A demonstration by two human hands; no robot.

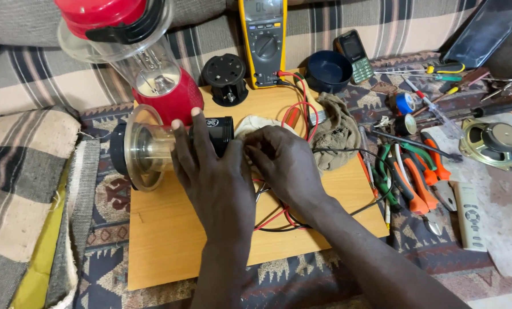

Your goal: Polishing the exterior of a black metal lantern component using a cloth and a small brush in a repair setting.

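Two bare forearms, left hand [213, 171], right hand [284, 163], no sleeves

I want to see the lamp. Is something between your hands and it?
Nothing visible. The left hand already rests on the lamp lying on the board; the right hand is beside it, at the cloth.

Striped sofa [336, 26] behind, patterned rug [104, 197], possibly daylight.
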